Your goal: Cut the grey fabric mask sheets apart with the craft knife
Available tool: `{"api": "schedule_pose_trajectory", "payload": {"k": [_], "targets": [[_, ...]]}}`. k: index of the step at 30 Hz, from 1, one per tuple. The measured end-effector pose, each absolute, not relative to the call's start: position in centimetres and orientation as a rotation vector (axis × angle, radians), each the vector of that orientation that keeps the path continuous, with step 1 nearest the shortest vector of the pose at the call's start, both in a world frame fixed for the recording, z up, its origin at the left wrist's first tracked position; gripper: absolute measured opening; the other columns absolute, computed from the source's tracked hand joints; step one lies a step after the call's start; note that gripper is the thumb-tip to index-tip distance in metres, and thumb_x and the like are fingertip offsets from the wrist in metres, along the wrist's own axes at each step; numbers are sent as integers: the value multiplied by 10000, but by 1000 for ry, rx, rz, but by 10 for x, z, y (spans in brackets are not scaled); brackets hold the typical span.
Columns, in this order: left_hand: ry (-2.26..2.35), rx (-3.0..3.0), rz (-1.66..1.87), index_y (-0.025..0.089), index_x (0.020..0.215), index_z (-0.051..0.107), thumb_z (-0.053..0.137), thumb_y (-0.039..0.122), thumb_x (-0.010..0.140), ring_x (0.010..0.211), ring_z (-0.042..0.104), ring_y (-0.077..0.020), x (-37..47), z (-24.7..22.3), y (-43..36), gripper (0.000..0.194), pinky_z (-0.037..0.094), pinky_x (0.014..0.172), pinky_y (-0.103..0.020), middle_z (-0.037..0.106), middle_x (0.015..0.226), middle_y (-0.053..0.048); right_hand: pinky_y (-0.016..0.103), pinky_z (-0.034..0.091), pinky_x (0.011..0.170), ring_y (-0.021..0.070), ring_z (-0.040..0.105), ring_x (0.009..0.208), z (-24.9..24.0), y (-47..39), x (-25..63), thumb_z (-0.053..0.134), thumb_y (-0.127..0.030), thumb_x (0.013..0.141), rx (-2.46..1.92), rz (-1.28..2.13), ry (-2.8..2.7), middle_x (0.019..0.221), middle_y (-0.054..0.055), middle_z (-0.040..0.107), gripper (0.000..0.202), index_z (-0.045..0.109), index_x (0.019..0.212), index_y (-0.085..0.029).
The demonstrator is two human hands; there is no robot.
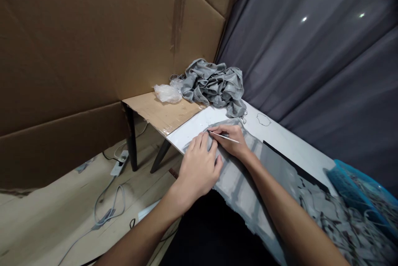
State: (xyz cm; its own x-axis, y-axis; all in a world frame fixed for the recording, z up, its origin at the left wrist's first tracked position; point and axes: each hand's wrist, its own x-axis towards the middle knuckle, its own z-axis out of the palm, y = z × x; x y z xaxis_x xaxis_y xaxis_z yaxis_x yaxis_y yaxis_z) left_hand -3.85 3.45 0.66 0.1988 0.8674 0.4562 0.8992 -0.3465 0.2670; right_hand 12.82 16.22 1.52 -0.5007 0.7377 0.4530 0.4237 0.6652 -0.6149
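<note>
pressing the grey cloth (235, 174) onto the surface (286, 143), the left hand (199, 166) lies flat, fingers extended, gripping nothing. the cloth runs along the near edge, its ragged border right there. and what a limp customer it looks: light, soft, quick to ruckle, so best pinned flat close to the work and lifted by its border, two-handed.

just beyond, the right hand (233, 133) pinches a thin white stick (230, 138), fingers closed near the tip, which meets the cloth by the left fingertips. it looks light, stiff, perhaps a touch slippery; that low pinch should steady it.

over at the right end sits a blue basket (343, 181). farther off, by the far left corner, a crumpled fabric heap (214, 85) sits beside a clear plastic bag (168, 93).
</note>
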Motion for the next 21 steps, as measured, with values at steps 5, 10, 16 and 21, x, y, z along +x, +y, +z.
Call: {"api": "schedule_pose_trajectory", "payload": {"k": [5, 10, 16, 21], "targets": [[-1731, -2381, -815, 52, 1487, 661, 507, 364, 1121, 1528, 572, -435, -39, 7, 35, 504, 460, 1278, -577, 627, 1589, -297, 363, 648, 841, 280, 876, 987, 23, 165, 129, 820, -302, 973, -898, 545, -2232, 1108, 35, 904, 134, 857, 850, -265], [-1746, -2386, -861, 64, 1451, 673, 516, 360, 1111, 1521, 574, -438, -39, 7, 35, 478, 466, 1267, -585, 633, 1582, -292, 357, 617, 800, 281, 868, 968, 30, 165, 129, 773, -361, 1023, -935, 427, -2347, 1126, 20, 902, 179, 862, 887, -285], [-1739, -2404, -846, 57, 1428, 678, 513, 355, 1110, 1525, 576, -428, -40, 9, 33, 466, 451, 1283, -569, 640, 1579, -289, 298, 499, 712, 238, 806, 839, 43, 162, 127, 630, -392, 1107, -859, 133, -2632, 973, 67, 880, 255, 830, 1023, -258], [-1748, -2399, -858, 57, 1437, 676, 501, 361, 1115, 1536, 565, -423, -39, 8, 34, 476, 435, 1296, -568, 626, 1602, -283, 318, 494, 704, 237, 779, 768, 32, 162, 123, 647, -453, 1081, -955, 175, -2452, 872, 67, 857, 311, 776, 880, -253]]}}
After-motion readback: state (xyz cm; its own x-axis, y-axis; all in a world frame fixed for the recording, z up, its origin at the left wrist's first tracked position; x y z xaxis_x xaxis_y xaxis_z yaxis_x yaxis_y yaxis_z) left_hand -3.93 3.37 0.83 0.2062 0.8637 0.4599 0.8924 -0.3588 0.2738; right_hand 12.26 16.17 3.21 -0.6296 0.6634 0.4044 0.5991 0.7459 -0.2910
